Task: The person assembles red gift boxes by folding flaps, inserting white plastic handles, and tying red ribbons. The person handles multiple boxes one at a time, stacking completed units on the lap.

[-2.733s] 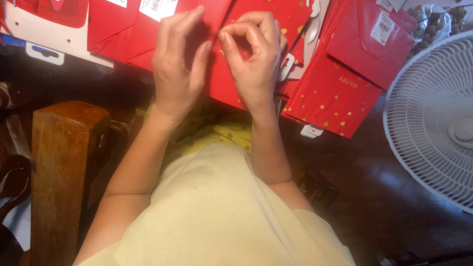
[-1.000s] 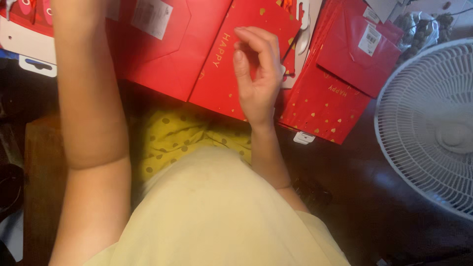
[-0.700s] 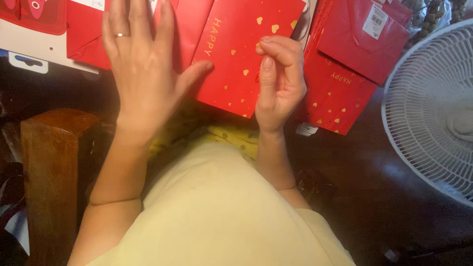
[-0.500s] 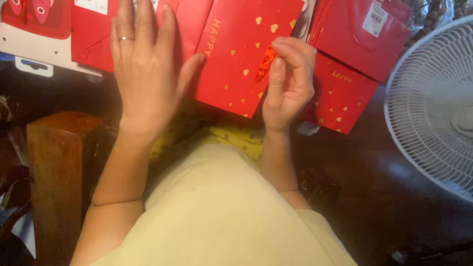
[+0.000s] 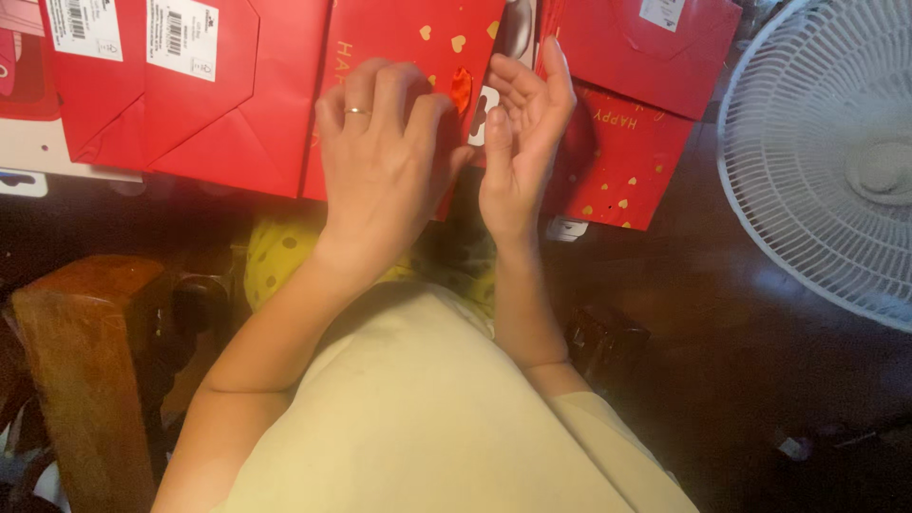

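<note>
A flat red gift bag with gold hearts lies in front of me among other red bags. My left hand, with a ring on one finger, rests on it with the fingers curled down against the paper. A red-orange ribbon handle shows at the bag's right side, between my two hands. My right hand stands just right of the ribbon, palm turned toward the left hand and fingers spread upward. Its thumb is near a small white tag. It holds nothing that I can see.
More flat red bags lie to the left and right, some with white barcode stickers. A white fan grille stands at the right. A wooden post is at lower left. The floor is dark wood.
My left hand slid right across the heart-printed bag and curled its fingers. My right hand let its fingers open and turned its palm toward the left hand.
</note>
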`<control>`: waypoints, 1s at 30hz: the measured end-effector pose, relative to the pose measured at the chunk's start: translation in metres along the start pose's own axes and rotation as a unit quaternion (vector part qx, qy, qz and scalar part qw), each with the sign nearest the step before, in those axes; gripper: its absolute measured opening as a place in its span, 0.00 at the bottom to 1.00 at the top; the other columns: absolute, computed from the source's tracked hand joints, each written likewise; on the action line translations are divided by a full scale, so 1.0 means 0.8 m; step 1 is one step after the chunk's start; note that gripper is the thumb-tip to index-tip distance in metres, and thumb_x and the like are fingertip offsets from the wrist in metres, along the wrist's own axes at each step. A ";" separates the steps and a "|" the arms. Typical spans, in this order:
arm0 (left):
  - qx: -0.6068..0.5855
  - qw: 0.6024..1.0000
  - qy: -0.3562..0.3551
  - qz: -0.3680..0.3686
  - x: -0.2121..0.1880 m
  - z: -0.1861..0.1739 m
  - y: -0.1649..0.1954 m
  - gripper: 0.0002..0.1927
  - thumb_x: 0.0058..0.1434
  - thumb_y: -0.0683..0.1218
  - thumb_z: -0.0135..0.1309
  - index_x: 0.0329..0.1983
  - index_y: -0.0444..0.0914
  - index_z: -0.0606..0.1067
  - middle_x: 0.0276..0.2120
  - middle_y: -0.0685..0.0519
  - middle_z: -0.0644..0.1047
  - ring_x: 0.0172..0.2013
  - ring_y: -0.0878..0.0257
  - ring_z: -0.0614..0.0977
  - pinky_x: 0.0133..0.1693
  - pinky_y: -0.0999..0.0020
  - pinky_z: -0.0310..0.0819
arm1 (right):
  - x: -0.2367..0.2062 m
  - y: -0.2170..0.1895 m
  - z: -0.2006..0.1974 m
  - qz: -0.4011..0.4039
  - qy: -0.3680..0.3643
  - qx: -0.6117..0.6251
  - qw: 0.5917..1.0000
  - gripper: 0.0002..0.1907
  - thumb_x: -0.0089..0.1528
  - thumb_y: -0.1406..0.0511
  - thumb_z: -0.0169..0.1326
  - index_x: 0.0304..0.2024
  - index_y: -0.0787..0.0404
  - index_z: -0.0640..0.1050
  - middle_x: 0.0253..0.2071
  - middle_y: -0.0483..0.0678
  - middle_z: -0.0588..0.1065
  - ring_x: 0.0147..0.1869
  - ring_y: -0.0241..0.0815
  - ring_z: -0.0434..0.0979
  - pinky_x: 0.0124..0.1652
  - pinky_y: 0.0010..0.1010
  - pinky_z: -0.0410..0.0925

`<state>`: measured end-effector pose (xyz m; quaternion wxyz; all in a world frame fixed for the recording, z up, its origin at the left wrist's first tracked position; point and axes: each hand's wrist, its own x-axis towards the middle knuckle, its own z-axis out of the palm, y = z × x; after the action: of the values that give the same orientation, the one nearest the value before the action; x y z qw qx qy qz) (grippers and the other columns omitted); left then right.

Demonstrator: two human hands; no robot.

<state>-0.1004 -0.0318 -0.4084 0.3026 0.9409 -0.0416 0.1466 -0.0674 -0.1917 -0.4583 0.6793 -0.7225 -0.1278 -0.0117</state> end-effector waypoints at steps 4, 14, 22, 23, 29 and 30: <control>-0.005 1.000 -0.007 0.017 -0.004 -0.003 0.000 0.15 0.56 0.44 0.67 0.42 0.37 0.75 0.53 0.46 0.69 0.61 0.47 0.69 0.58 0.50 0.61 | 0.001 0.005 0.001 -0.005 -0.002 0.025 1.000 0.28 0.79 0.66 0.46 0.77 0.60 0.50 0.65 0.55 0.69 0.63 0.42 0.71 0.67 0.34 0.63; -0.040 0.999 -0.009 0.034 0.001 -0.022 -0.010 0.06 0.63 0.40 0.62 0.40 0.38 0.76 0.51 0.50 0.71 0.60 0.51 0.70 0.58 0.52 0.62 | -0.010 -0.007 0.006 0.017 -0.005 0.020 1.000 0.25 0.77 0.72 0.47 0.74 0.65 0.56 0.72 0.55 0.62 0.70 0.44 0.66 0.71 0.35 0.61; 0.027 0.998 0.012 0.047 0.001 -0.006 0.002 0.09 0.59 0.39 0.62 0.38 0.36 0.73 0.51 0.46 0.71 0.61 0.49 0.70 0.61 0.49 0.60 | -0.012 -0.008 0.003 0.018 0.004 0.052 0.998 0.21 0.78 0.71 0.46 0.72 0.65 0.59 0.72 0.52 0.63 0.72 0.45 0.66 0.69 0.37 0.63; 0.015 0.999 0.008 0.049 -0.002 -0.005 -0.001 0.09 0.60 0.38 0.62 0.39 0.35 0.72 0.51 0.47 0.71 0.61 0.49 0.70 0.61 0.49 0.60 | -0.012 -0.009 0.001 0.023 0.005 0.055 0.998 0.21 0.78 0.71 0.46 0.72 0.65 0.59 0.73 0.52 0.63 0.72 0.45 0.66 0.69 0.38 0.62; -0.096 0.995 0.011 0.023 -0.011 -0.006 -0.012 0.11 0.65 0.37 0.60 0.46 0.35 0.71 0.51 0.49 0.70 0.60 0.51 0.69 0.62 0.50 0.57 | -0.012 -0.027 0.008 -0.032 0.004 -0.085 0.996 0.10 0.73 0.70 0.56 0.57 0.62 0.74 0.69 0.51 0.62 0.77 0.44 0.61 0.74 0.39 0.58; -0.109 0.994 0.016 0.014 -0.011 -0.006 -0.012 0.11 0.65 0.37 0.60 0.47 0.36 0.71 0.51 0.49 0.70 0.60 0.51 0.69 0.62 0.51 0.57 | -0.012 -0.034 0.009 -0.043 -0.004 -0.138 0.989 0.09 0.71 0.70 0.58 0.54 0.61 0.76 0.68 0.51 0.63 0.75 0.45 0.62 0.73 0.39 0.58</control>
<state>-0.1085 -0.0215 -0.4125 0.4015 0.8994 -0.0652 0.1602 -0.0832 -0.1853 -0.4343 0.5711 -0.8035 -0.1587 -0.0555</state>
